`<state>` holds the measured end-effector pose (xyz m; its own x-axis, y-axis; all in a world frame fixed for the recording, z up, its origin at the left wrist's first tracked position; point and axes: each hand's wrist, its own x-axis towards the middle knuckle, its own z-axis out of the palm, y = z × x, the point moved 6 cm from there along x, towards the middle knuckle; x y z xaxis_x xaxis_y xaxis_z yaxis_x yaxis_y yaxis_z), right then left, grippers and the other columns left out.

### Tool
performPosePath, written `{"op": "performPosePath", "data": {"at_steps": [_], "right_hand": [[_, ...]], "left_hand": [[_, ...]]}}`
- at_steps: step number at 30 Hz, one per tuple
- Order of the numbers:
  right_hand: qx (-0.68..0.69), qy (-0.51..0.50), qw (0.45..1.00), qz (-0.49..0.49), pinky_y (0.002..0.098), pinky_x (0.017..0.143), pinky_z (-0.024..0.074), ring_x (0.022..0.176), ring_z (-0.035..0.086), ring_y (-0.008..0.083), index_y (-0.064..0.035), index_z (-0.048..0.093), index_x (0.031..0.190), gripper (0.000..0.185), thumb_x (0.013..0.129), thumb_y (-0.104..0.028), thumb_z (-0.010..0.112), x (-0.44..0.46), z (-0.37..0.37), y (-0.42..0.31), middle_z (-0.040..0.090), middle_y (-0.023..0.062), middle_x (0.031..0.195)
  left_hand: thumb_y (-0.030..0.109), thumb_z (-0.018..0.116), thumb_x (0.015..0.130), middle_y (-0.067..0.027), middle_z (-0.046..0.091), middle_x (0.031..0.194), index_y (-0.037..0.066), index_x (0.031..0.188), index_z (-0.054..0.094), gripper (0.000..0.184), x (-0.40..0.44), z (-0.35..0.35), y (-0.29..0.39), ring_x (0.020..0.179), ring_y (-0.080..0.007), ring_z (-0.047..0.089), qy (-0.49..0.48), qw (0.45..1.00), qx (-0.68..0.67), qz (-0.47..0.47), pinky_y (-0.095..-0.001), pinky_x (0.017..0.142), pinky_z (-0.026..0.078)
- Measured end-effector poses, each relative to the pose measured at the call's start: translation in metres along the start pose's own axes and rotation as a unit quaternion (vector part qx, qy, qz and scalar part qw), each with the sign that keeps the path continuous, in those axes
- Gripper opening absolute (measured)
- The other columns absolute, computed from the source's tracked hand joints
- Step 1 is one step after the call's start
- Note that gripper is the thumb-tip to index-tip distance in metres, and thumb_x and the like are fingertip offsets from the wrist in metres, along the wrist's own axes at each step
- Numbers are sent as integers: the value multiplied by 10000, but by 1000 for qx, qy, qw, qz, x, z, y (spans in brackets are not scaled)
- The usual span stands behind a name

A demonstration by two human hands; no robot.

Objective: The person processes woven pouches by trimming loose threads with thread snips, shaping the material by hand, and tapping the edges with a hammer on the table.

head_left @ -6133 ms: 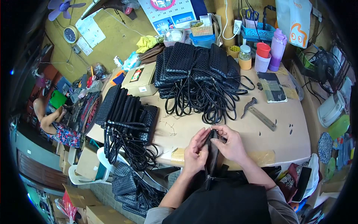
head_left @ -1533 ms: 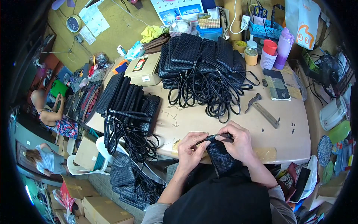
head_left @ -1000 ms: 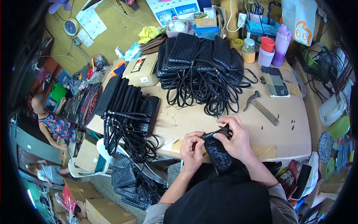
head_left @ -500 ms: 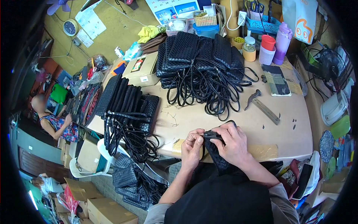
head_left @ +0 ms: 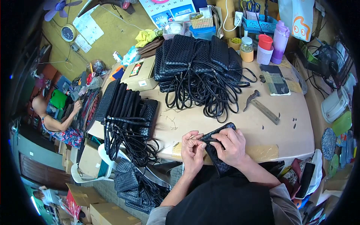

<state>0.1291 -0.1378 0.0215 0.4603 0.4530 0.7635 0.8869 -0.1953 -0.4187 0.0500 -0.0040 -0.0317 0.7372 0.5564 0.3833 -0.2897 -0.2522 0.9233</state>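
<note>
Your right hand point(head_left: 229, 147) grips black woven pouch point(head_left: 219, 163); left hand point(head_left: 193, 150) pinches at its corner. Hold edge taut, fingertips close together.

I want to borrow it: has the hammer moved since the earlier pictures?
No. The hammer lies at the same spot and angle on the table, its handle end among the same dark marks; only the whole view shifted.
</note>
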Motion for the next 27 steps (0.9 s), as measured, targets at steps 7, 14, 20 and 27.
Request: {"op": "performPosePath", "data": {"at_steps": [7,14,20,27], "right_hand": [[213,-38,946,242,342,664,517,727,639,260,-64,622,1014,349,737,-191,792,-5,9,28,594,106,868],[150,-170,958,175,344,640,530,726,658,245,-53,629,1037,439,682,-218,827,7,5,17,661,106,916],[376,-102,881,268,266,713,509,834,632,91,-17,608,1050,374,728,-48,795,17,1,26,657,47,914],[578,-92,766,267,202,751,425,898,514,44,-32,537,1087,415,744,-5,770,20,2,35,568,7,1011]], "left_hand": [[58,629,893,-126,429,1221,7,850,581,82,-6,0,-6,1126,-243,551,-12,997,-71,-34,-347,947,445],[192,662,903,-89,442,1244,54,815,563,191,-11,7,10,1183,-233,526,-21,966,-222,-133,-342,946,460],[88,681,836,-189,520,1161,22,813,602,105,-1,0,68,1096,-289,543,-51,956,268,112,-379,915,443],[50,724,772,-205,591,1105,26,883,638,143,-19,25,83,993,-325,591,-266,934,219,92,-366,857,474]]}}
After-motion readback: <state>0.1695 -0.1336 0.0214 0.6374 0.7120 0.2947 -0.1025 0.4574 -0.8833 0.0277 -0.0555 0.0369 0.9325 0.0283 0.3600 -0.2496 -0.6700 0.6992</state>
